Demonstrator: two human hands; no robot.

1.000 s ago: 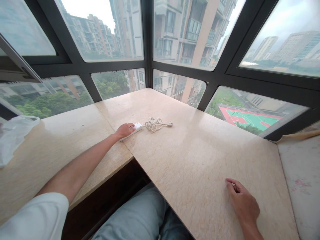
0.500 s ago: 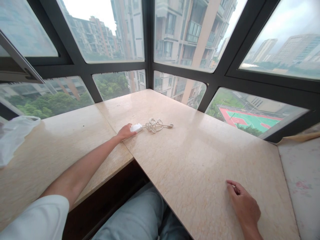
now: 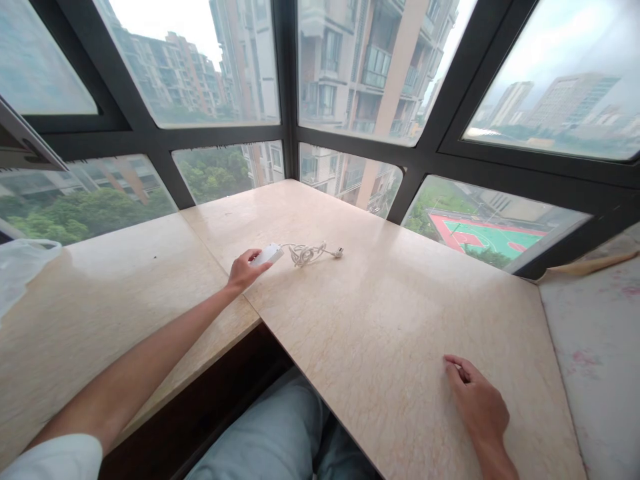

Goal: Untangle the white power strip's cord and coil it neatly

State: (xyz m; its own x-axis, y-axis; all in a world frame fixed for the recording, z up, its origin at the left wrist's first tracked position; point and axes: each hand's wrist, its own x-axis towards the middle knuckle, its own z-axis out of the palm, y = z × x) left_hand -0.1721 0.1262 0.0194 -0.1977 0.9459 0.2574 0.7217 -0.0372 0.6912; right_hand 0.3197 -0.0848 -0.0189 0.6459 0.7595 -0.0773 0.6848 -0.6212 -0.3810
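Note:
My left hand [image 3: 243,270] grips the near end of a white power strip [image 3: 268,255], thumb along the near side and fingers over the other. The strip is tilted, with its far end pointing away to the right. From that end runs a bundled, looped pale cord [image 3: 305,255], which lies on the stone countertop [image 3: 370,313]. The cord finishes in a plug [image 3: 339,253] on the right. Far from the strip, my right hand [image 3: 477,400] rests on the counter at the lower right, its fingers curled in toward the thumb, nothing visible in them.
A white plastic bag [image 3: 25,270] lies at the left edge of the counter. Dark window frames [image 3: 290,157] border the back. At the right stands a flower-patterned panel [image 3: 595,333]. The counter's inner edge [image 3: 261,321] drops to a dark gap above my legs.
The power strip has turned and tilted up in my left hand. Its cord has shifted slightly, and the plug has rolled over. My right hand stays curled on the counter; the view has shifted slightly.

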